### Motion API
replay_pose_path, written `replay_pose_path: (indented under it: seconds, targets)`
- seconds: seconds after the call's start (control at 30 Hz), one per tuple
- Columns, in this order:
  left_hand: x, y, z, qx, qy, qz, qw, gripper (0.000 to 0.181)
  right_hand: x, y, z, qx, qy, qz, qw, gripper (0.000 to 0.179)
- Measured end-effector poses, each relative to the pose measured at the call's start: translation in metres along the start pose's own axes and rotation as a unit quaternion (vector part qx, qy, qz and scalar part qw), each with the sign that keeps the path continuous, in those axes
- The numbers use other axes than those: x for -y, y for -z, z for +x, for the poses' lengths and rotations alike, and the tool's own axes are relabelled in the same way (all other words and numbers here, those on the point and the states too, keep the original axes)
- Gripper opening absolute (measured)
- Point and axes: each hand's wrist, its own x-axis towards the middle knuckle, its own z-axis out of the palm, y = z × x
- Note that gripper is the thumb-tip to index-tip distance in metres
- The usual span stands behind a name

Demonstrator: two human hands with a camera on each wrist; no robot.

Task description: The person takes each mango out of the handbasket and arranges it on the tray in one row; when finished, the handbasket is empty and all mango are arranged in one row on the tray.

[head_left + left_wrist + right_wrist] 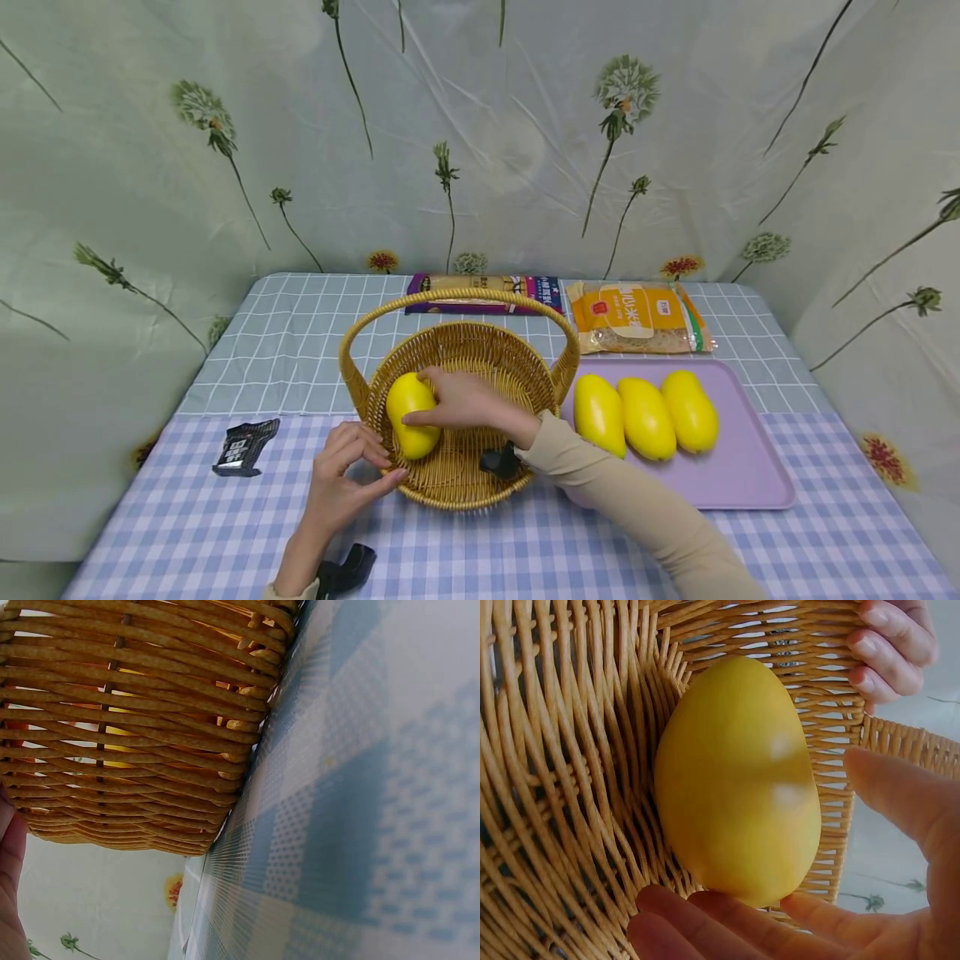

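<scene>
A yellow mango (414, 410) lies against the left side of a wicker basket (467, 492) with a tall arched handle. My right hand (468, 398) reaches inside, its thumb and fingers spread about the mango. From the right wrist, the mango (739, 784) shows large against the weave; my fingertips lie at its lower end and the thumb stands apart from it. With fingers over the edge, my left hand (347, 471) holds the basket's near left rim. In the left wrist view, the wicker side (135, 735) hides most of what is inside.
Three more mangoes (647, 419) lie in a row on a purple tray (742, 475) at the right. Behind the basket are a purple-ended food packet (480, 283) and an orange bag (637, 317). A small black packet (246, 447) lies at left on the checked cloth (187, 517).
</scene>
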Motion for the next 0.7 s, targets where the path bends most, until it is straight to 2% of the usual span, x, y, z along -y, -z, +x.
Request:
replay_pose_path:
  seconds: [0.23,0.7]
  targets:
    - [0.0001,0.0001,-0.0002,0.000,0.000,0.001,1.0000,0.032,0.0011,-0.0087,0.0048,-0.016,-0.008,-0.021,0.9996,0.074]
    - [-0.0008,-0.0001,0.0010,-0.001,-0.003,0.001,1.0000,0.033,-0.0027,-0.0091,0.0058,-0.009,-0.009,0.016,0.9998,0.075]
